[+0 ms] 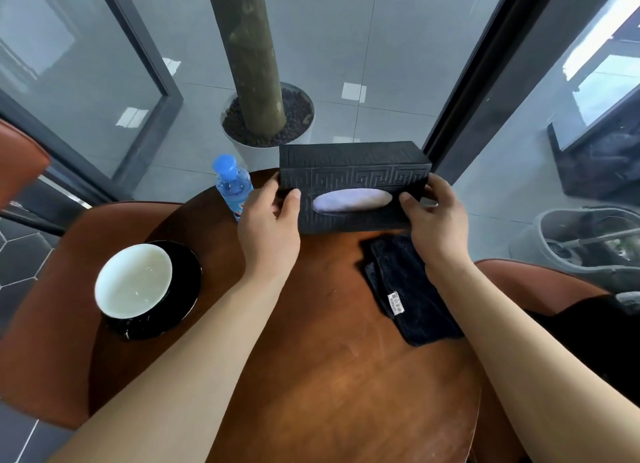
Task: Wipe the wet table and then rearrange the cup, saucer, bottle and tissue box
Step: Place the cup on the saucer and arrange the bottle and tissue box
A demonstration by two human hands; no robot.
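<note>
A black patterned tissue box (353, 175) with a white tissue in its oval slot is at the far side of the round brown table (332, 376). My left hand (268, 227) grips its left end and my right hand (434, 223) grips its right end. A clear bottle with a blue cap (232, 183) stands just left of the box, partly hidden by my left hand. At the table's left edge a white-lined cup (134, 280) sits on a black saucer (188, 282). A folded dark cloth (408, 289) lies on the table below my right hand.
Brown-orange chairs stand at the left (52, 289) and right (540, 282) of the table. A potted tree trunk (256, 82) rises behind the table beside glass walls. A grey mop bucket (588, 241) sits on the floor at right.
</note>
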